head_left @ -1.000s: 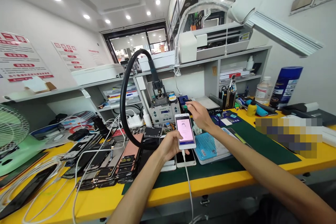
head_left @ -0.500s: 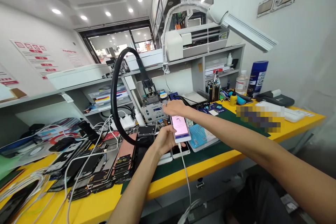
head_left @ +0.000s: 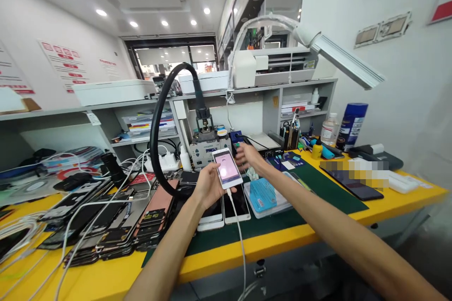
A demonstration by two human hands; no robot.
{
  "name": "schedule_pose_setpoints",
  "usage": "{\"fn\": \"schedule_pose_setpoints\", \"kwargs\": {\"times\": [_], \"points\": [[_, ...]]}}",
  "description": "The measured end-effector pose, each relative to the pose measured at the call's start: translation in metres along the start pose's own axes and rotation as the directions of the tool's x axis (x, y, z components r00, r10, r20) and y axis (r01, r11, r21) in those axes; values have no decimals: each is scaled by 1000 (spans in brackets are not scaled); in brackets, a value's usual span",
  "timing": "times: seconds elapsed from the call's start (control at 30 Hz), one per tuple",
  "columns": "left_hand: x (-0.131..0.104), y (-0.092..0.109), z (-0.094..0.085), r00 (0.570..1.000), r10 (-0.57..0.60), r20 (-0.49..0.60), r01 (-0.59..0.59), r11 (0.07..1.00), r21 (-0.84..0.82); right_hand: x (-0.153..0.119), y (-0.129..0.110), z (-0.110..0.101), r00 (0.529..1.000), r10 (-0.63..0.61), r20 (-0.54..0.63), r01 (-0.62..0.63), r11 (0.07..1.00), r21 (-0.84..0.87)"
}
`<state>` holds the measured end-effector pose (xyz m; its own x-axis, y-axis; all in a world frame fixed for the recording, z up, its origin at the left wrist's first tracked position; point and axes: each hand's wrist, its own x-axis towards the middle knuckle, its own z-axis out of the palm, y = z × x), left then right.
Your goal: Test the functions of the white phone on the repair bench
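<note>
A white smartphone (head_left: 229, 176) with a lit pinkish screen rests tilted in my left hand (head_left: 207, 182), the thumb along its left edge. A white charging cable (head_left: 240, 235) is plugged into its lower end and hangs down over the bench edge. Just right of the phone's upper part is my right hand (head_left: 251, 159), apart from it, with fingers spread and slightly blurred. A small green spot shows by those fingertips; what it is I cannot make out. Below the held phone, another white-framed phone (head_left: 237, 206) lies on the green mat (head_left: 275, 223).
Stacked phone screens and parts (head_left: 151, 216) and white cables cover the left side. A black hose (head_left: 155, 122) loops up from the grey hot-air station (head_left: 201, 150). Right of my hands are a blue packet (head_left: 262, 194), a dark phone (head_left: 353, 186), bottles and a spray can (head_left: 353, 124).
My right hand has drawn back from over the phone's top to its right side, its fingers now spread. The phone has shifted slightly left and up in view; the camera has turned a little.
</note>
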<state>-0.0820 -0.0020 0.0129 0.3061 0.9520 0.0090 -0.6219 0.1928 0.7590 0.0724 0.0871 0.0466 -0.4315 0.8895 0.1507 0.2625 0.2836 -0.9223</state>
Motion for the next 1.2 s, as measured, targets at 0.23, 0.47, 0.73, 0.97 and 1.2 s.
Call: {"fn": "schedule_pose_setpoints", "kwargs": {"times": [0.23, 0.47, 0.73, 0.97, 1.2], "points": [[6, -8, -3, 999, 3, -36, 2, 988, 153, -23, 35, 15, 824, 74, 562, -386, 800, 459], [13, -10, -1, 959, 74, -274, 35, 927, 374, -23, 46, 3, 667, -11, 745, -678, 406, 613], [11, -4, -12, 872, 403, -279, -51, 640, 766, -27, 48, -4, 701, -2, 713, -692, 241, 680], [13, 20, -10, 650, 744, -154, -131, 309, 942, -35, 45, -1, 737, -42, 674, -649, 231, 725], [25, 63, 60, 755, 617, 220, -175, -133, 975, -44, 39, 5, 755, -85, 651, -620, 233, 749]]}}
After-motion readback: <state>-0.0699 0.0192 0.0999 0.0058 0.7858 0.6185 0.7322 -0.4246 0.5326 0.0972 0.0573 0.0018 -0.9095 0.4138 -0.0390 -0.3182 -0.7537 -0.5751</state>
